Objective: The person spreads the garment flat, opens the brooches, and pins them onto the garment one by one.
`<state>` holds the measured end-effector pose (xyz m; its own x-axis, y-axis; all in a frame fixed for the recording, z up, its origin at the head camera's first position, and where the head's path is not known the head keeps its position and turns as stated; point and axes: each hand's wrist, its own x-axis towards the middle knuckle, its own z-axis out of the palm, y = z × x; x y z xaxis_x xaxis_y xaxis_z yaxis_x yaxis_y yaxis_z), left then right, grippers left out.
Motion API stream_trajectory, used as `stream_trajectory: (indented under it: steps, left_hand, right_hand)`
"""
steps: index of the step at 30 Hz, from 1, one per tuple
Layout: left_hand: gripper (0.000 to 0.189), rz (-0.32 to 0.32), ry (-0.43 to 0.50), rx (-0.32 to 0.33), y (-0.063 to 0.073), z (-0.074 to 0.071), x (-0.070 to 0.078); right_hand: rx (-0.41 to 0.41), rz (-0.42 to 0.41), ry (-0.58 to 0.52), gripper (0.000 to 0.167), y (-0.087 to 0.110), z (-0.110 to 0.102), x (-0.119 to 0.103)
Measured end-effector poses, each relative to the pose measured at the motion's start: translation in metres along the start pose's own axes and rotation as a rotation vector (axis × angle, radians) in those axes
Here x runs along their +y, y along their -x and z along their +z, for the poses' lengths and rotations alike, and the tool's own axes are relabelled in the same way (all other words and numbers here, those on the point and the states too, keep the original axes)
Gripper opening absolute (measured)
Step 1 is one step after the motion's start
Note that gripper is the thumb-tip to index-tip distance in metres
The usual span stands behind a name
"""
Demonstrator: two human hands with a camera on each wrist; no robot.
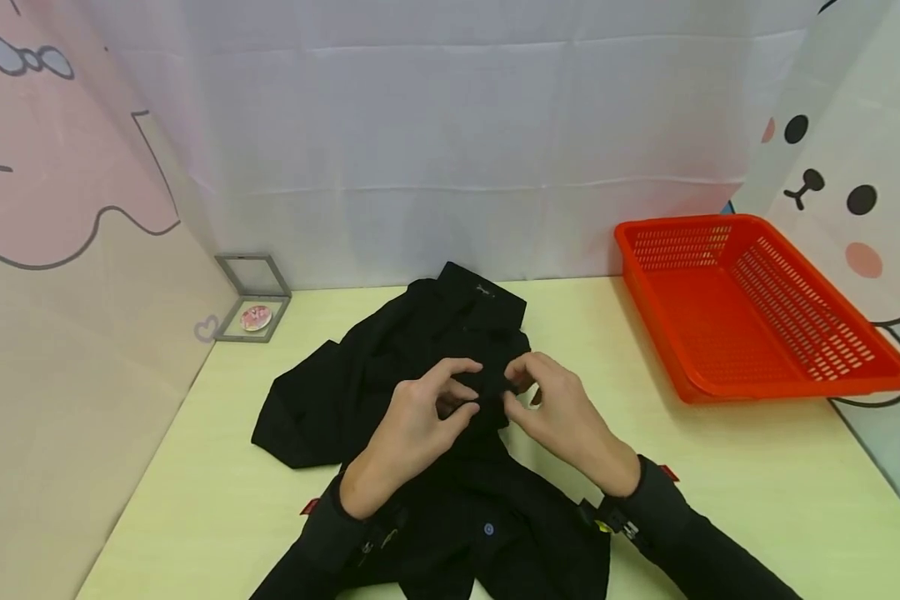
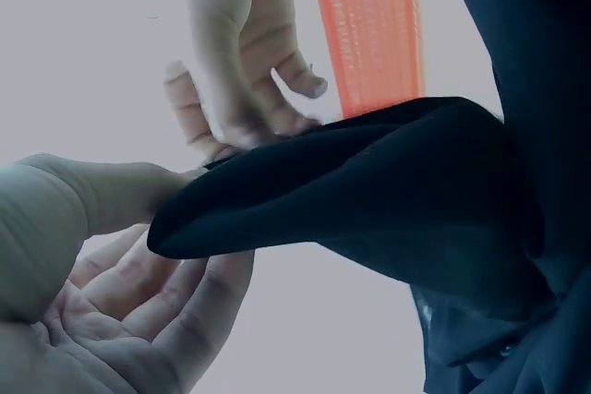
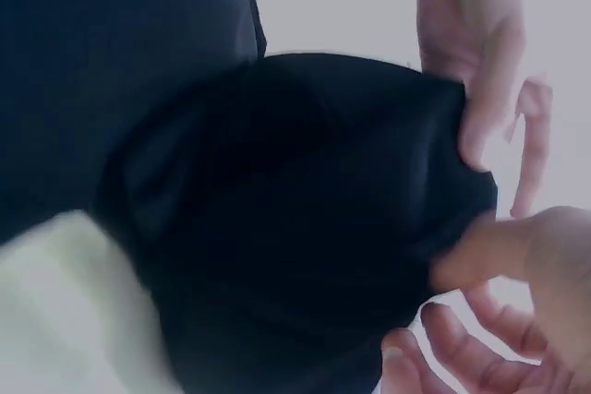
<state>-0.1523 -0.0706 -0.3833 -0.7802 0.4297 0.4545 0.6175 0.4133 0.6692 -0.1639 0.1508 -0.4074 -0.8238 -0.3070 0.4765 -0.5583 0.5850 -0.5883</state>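
Note:
A black shirt point(image 1: 375, 367) lies loosely spread on the pale table, its collar point(image 1: 487, 300) toward the back wall and a button point(image 1: 489, 529) showing near the front. With thumb and fingers, my left hand point(image 1: 420, 417) pinches the edge of a raised piece of its cloth. Close by on the right, my right hand point(image 1: 562, 408) pinches the same piece. The left wrist view shows the lifted fold point(image 2: 342, 191) between thumb and fingers. In the right wrist view the cloth point(image 3: 295, 209) hangs in front of both hands, hiding some fingertips.
An orange-red plastic basket point(image 1: 690, 358) stands at the back right. On the back left is a small grey-framed case point(image 1: 228, 337), its lid raised, with a pink round item point(image 1: 256, 317) inside. A white cloth wall point(image 1: 420, 167) borders the table's back.

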Motion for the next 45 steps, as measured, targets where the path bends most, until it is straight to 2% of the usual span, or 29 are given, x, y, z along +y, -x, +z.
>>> stream_trajectory:
  steps: [2,4,6,8,11,13,16,18,20,24,26,28,30,32,35,37,40,42,45]
  left_hand:
    - [0.043,-0.003,-0.019,0.005,0.000,0.000,0.000]
    - [0.044,-0.004,-0.026,0.001,0.001,0.001,0.000]
    - [0.050,0.008,-0.015,-0.024,0.001,0.003,0.000]
    - [0.060,0.026,0.012,-0.072,0.002,0.005,-0.002]
    - [0.073,0.049,0.035,-0.162,0.002,0.008,-0.003]
    - [0.078,0.054,0.031,-0.204,0.002,0.008,-0.003]
    - [0.078,0.051,-0.004,-0.209,0.002,0.007,-0.001]
    - [0.073,0.048,-0.024,-0.179,0.001,0.004,-0.001]
    - [0.066,0.050,-0.038,-0.128,0.000,0.001,-0.001]
    - [0.050,0.067,-0.044,-0.005,-0.003,-0.003,-0.001]
    - [0.045,0.075,-0.022,0.045,-0.003,-0.005,-0.002]
    - [0.041,0.086,0.003,0.088,-0.004,-0.005,-0.002]
    - [0.037,0.088,0.024,0.132,-0.004,-0.006,-0.003]
    - [0.033,0.083,0.047,0.173,-0.004,-0.008,-0.004]
    - [0.027,0.059,0.078,0.216,-0.005,-0.010,-0.005]
    - [0.024,0.052,0.079,0.236,-0.005,-0.011,-0.007]
    - [0.022,0.057,0.068,0.274,-0.005,-0.012,-0.009]
    - [0.021,0.062,0.068,0.303,-0.005,-0.013,-0.011]
    - [0.019,0.061,0.093,0.318,-0.004,-0.014,-0.012]
  right_hand:
    - [0.028,0.028,0.022,0.014,-0.001,-0.003,0.003]
    - [0.008,0.056,-0.017,0.014,-0.001,-0.006,0.005]
    - [-0.057,0.090,-0.094,0.013,0.000,-0.008,0.004]
    - [-0.157,0.125,-0.168,0.023,0.001,-0.011,-0.001]
    - [-0.271,0.157,-0.172,0.029,0.001,-0.012,-0.006]
    - [-0.278,0.167,-0.128,0.023,0.000,-0.013,-0.006]
    - [-0.209,0.186,-0.062,0.018,-0.003,-0.015,0.002]
    - [-0.167,0.205,-0.041,0.019,-0.006,-0.017,0.010]
    - [-0.186,0.226,-0.029,0.019,-0.009,-0.019,0.020]
    - [-0.337,0.221,-0.033,0.023,-0.011,-0.016,0.037]
    - [-0.382,0.196,-0.056,0.034,-0.011,-0.009,0.043]
    - [-0.352,0.166,-0.092,0.049,-0.010,-0.001,0.047]
    - [-0.314,0.128,-0.117,0.055,-0.010,0.005,0.047]
    - [-0.293,0.083,-0.149,0.048,-0.009,0.008,0.045]
    - [-0.290,0.027,-0.181,0.024,-0.008,0.009,0.041]
    - [-0.250,0.029,-0.202,0.014,-0.008,0.009,0.038]
    - [-0.167,0.082,-0.206,0.009,-0.008,0.006,0.035]
    - [-0.188,0.131,-0.218,0.010,-0.008,0.003,0.033]
    - [-0.297,0.164,-0.235,0.015,-0.007,0.004,0.033]
